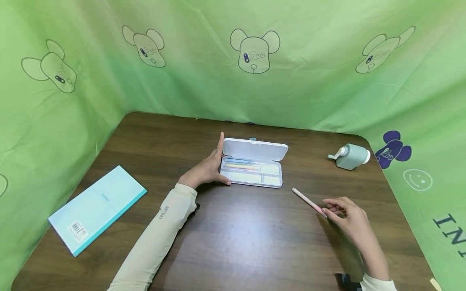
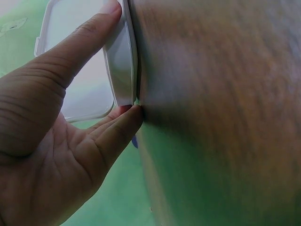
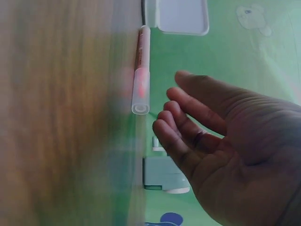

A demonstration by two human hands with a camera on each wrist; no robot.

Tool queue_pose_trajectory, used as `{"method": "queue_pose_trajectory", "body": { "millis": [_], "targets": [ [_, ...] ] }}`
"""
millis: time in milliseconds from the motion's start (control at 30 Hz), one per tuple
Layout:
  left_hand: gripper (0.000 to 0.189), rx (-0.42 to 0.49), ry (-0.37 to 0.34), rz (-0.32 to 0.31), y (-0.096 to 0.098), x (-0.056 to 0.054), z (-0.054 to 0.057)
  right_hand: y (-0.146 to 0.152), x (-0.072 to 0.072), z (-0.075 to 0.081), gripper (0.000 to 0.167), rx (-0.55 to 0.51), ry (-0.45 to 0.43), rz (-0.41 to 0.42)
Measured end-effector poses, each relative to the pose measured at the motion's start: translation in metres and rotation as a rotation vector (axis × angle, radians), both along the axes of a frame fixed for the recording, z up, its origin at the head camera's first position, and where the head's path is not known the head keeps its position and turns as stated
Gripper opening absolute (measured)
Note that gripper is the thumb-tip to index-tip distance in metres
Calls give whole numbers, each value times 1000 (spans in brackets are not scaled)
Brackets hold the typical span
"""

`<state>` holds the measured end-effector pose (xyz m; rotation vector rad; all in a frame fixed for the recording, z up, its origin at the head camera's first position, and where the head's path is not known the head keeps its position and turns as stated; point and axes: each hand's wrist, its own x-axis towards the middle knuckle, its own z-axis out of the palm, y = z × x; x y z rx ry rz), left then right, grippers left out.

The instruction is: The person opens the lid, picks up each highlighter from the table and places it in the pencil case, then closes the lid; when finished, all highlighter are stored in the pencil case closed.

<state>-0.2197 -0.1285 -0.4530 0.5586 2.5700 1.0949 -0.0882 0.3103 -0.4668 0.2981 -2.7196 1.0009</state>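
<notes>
A white pencil case lies with its lid raised at the table's middle; several slim pens in blue, yellow and pink lie in its rear compartment. My left hand spans the case's left end, thumb at the front corner and straight index finger beside the lid. In the left wrist view the thumb touches the case's edge. To the right, a pale pink pen with a translucent cap rests on the table. My right hand hovers beside its near end, fingers loosely bent, apart from the pen in the right wrist view.
A light blue notebook with a barcode label lies at the left of the brown wooden table. Toward the back right lies a grey-green bottle with a white spout. Green printed cloth hangs around the table's back and sides.
</notes>
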Motion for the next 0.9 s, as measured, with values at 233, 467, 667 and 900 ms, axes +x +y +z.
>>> {"method": "queue_pose_trajectory", "body": {
  "millis": [233, 467, 667, 900],
  "targets": [
    [162, -3, 5, 4, -1, 1, 1, 3, 6, -7, 25, 2, -50, 14],
    [163, 15, 17, -12, -3, -3, -6, 5, 7, -9, 25, 32, -66, 10],
    [163, -7, 0, 7, 0, 1, 3, 3, 5, -9, 22, 74, -46, 19],
    [164, 4, 0, 11, -2, -1, -4, -1, -1, -9, 21, 92, 33, -7]
  ]
}}
